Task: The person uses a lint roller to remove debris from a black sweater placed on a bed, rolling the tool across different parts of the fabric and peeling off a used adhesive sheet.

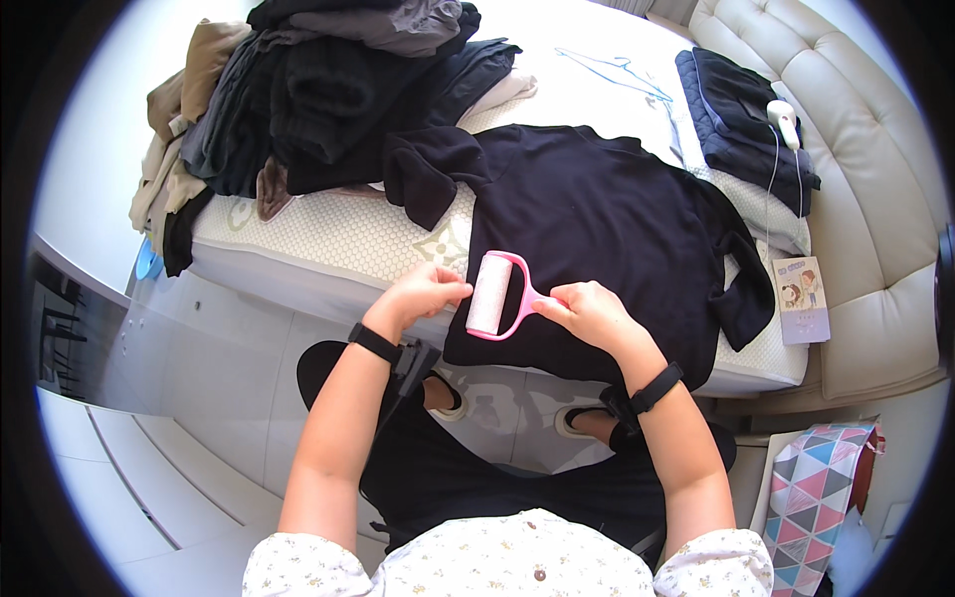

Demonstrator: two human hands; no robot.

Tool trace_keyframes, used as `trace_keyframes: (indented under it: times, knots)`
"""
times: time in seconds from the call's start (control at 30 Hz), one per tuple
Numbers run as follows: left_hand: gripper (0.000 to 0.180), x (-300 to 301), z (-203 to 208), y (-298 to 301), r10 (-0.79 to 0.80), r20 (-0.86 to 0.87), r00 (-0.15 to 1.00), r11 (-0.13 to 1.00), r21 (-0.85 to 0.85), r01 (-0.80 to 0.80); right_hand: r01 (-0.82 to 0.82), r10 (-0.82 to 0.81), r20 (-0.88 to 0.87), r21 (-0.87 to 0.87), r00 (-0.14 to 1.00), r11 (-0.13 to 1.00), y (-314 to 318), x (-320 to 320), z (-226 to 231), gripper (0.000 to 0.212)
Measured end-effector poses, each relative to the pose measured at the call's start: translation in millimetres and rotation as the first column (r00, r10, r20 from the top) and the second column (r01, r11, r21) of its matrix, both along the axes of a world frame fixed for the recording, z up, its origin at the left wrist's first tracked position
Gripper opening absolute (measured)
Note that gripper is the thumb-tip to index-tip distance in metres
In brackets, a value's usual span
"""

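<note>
A black shirt [597, 219] lies spread flat on the bed's pale patterned mattress [338, 234]. Over its lower left edge I hold a pink lint roller [492, 294] with a white sticky roll. My right hand [587, 310] grips the pink handle. My left hand [423, 292] has its fingertips at the left side of the roll, touching it. Both wrists wear black bands.
A heap of dark and beige clothes [318, 90] covers the mattress's far left. A folded navy garment [741, 124] with a small white device and cord lies at the right, near a blue hanger [617, 70]. A cream padded headboard [865, 199] and a patterned bag [816, 497] stand right.
</note>
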State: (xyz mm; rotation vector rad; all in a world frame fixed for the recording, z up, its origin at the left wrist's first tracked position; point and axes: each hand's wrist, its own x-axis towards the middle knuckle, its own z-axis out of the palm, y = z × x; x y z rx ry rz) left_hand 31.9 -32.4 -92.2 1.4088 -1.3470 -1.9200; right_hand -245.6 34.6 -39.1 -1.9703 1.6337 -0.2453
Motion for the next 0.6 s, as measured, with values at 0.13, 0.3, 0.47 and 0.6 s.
trace_keyframes:
  times: [0.13, 0.3, 0.47, 0.6]
  knots:
    - [0.013, 4, -19, 1, -0.057, 0.067, 0.996, 0.974, -0.217, 0.07, -0.017, 0.017, -0.022, -0.002, 1.0, 1.0, 1, 1, 1, 0.052]
    - [0.009, 30, -16, 2, 0.093, 0.151, 0.984, 0.953, -0.3, -0.044, 0.059, -0.066, -0.166, -0.046, 0.984, 0.997, 10, -65, 24, 0.048]
    - [0.01, 35, -14, -4, 0.038, 0.123, 0.992, 0.974, -0.226, -0.009, 0.083, -0.112, -0.13, -0.21, 0.985, 0.974, 23, -81, 69, 0.045]
    - [0.01, 36, -16, -2, 0.029, 0.108, 0.994, 0.98, -0.197, -0.007, -0.085, 0.058, -0.097, -0.311, 0.994, 0.947, 0, 4, 39, 0.048]
